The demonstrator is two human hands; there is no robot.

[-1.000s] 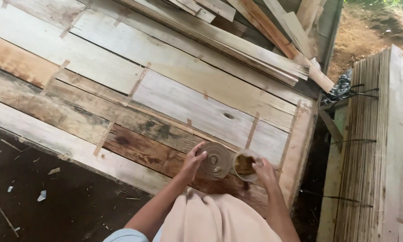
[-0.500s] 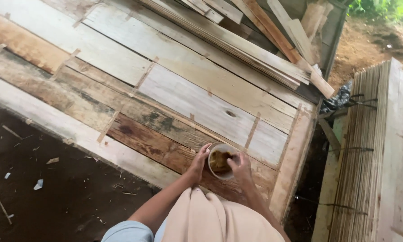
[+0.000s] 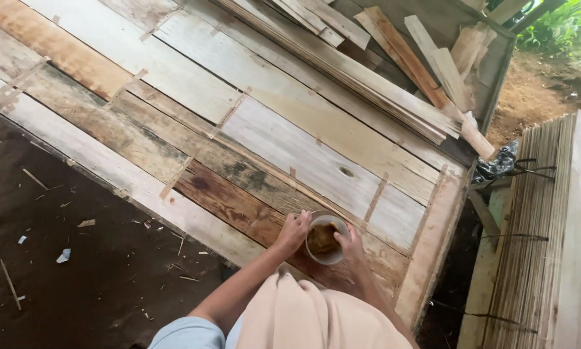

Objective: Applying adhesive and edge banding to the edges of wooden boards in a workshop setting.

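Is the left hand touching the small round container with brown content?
Touching. In the head view the left hand has its fingers against the rim of the small round container, with no gap visible; the right hand holds the other side.

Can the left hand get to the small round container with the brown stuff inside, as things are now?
Probably yes. The left hand is already at the rim of the round container, and the right hand is on the opposite side. Nothing lies between them on the plank panel.
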